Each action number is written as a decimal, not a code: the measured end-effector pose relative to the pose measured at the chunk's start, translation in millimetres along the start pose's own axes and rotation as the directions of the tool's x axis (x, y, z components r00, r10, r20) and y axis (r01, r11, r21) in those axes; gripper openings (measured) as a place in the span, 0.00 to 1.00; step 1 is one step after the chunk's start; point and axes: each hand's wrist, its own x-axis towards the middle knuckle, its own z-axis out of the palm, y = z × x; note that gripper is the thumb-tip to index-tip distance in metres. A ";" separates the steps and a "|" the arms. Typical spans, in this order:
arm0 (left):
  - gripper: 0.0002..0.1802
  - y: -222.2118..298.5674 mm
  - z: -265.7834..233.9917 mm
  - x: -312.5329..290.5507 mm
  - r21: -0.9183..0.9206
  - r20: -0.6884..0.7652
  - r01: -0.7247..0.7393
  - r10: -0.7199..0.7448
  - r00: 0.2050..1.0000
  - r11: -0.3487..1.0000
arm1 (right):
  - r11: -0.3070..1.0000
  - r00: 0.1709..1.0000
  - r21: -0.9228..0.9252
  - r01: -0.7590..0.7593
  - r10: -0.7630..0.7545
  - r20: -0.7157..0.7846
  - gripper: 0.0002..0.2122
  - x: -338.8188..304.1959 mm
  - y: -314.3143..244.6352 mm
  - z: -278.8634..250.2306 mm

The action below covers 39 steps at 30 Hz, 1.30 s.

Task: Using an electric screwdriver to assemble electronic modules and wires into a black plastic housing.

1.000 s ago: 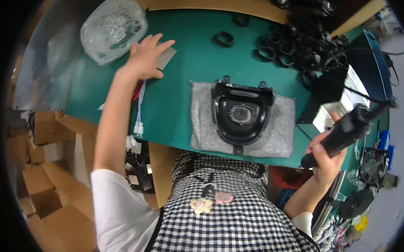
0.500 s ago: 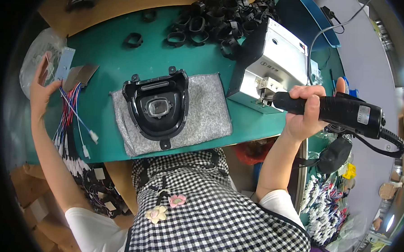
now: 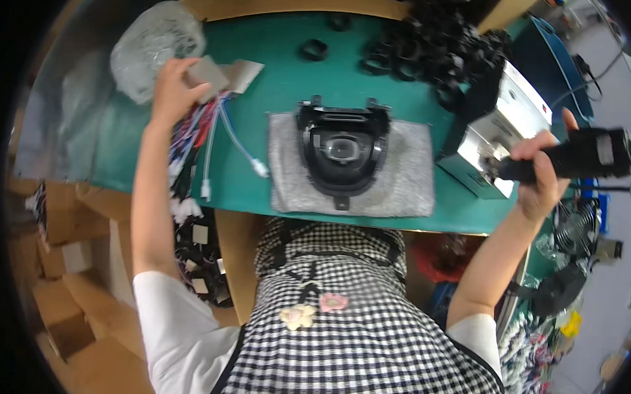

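Note:
My left hand [image 3: 173,92] is at the far left of the table, its thumb and fingers closed on the edge of a flat, pale circuit board [image 3: 208,78]. Red, blue and white wires [image 3: 200,125] trail from the boards toward the table's front edge. My right hand [image 3: 542,175] grips a black electric screwdriver [image 3: 578,159], its tip at the front of a silver screw feeder [image 3: 494,134]; the tip's exact contact is blurred. Between my hands, a black plastic housing [image 3: 341,173] with a clear oval window lies on a grey cloth [image 3: 411,173].
Black plastic rings [image 3: 406,60] are heaped at the back right, beside a dark blue bin [image 3: 553,66]. A clear plastic bag [image 3: 142,55] lies behind my left hand. Cardboard boxes [image 3: 72,278] stand below left. White connectors [image 3: 520,354] are bunched at lower right.
The view has swung left, so everything sits farther right. The board in my left hand has tilted and looks greyer. My right hand keeps the screwdriver at the feeder.

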 end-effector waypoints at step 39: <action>0.40 233.3 31.5 -76.4 -0.337 -0.005 -0.236 0.249 0.969 0.912 | 0.975 0.983 0.209 0.076 -0.039 -0.178 0.35 -19.3 -1.1 107.3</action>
